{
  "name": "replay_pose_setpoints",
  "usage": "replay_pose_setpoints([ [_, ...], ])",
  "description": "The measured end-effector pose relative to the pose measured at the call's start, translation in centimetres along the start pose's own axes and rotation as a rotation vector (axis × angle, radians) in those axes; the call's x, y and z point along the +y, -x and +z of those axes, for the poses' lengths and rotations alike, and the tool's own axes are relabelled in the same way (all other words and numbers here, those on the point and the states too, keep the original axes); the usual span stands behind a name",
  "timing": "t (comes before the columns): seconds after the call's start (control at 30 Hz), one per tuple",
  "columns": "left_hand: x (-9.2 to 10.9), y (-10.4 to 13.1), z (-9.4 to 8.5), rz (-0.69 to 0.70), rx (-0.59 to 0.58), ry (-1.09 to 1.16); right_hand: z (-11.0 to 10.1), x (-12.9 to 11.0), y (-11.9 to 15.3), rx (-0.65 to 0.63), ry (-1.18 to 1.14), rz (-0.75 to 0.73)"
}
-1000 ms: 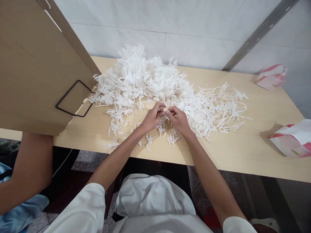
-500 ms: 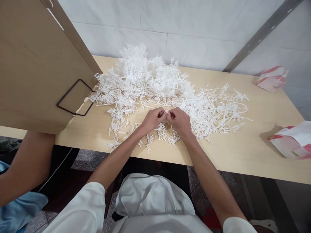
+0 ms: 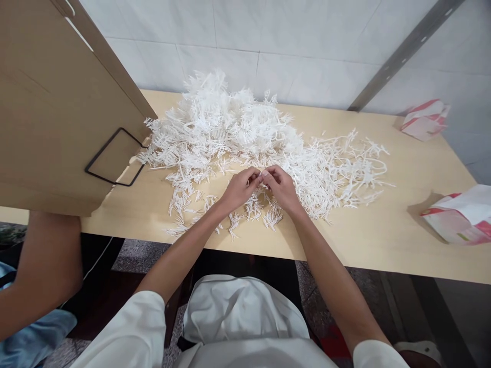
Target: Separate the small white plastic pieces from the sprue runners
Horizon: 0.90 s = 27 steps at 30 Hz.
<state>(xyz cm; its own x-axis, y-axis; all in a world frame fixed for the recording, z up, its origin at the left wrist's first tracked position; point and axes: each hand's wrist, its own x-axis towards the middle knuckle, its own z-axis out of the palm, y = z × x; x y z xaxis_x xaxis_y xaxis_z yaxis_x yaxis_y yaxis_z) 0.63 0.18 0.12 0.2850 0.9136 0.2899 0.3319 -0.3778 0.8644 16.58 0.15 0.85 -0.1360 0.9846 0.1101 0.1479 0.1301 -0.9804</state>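
along the near edge of the desk (image 3: 364, 240), small white pieces (image 3: 235, 223) are lying loose. just beyond them, the left hand (image 3: 240, 187) and the right hand (image 3: 282, 187) are meeting at the fingertips, fingers curling inward; i cannot tell whether they are gripping a white piece. behind the hands, a big pile of white strands (image 3: 238, 125) is spreading across the desk, thinning out toward the right. a brown board (image 3: 57, 112) is standing at the left, and a pale wall (image 3: 307, 76) is rising behind.
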Motion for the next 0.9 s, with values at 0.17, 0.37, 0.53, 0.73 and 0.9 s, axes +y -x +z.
replay_pose_setpoints([
  [0.17, 0.45, 0.08, -0.10, -0.082, 0.001, 0.118, -0.41, 0.07, -0.30, -0.011, -0.083, 0.015],
  [0.37, 0.65, 0.22, 0.06, -0.138, -0.024, 0.135, -0.24, 0.33, -0.25, 0.029, 0.040, -0.036],
  [0.53, 0.35, 0.31, 0.39, -0.011, -0.054, -0.205, 0.06, 0.20, 0.08, 0.069, 0.303, -0.051],
  [0.73, 0.05, 0.50, 0.51, 0.077, -0.111, -0.412, -0.22, -0.02, 0.28, 0.019, 0.296, -0.095],
  [0.9, 0.15, 0.62, 0.79, 0.122, -0.039, -0.452, -0.13, 0.06, 0.44, 0.058, 0.263, -0.129],
])
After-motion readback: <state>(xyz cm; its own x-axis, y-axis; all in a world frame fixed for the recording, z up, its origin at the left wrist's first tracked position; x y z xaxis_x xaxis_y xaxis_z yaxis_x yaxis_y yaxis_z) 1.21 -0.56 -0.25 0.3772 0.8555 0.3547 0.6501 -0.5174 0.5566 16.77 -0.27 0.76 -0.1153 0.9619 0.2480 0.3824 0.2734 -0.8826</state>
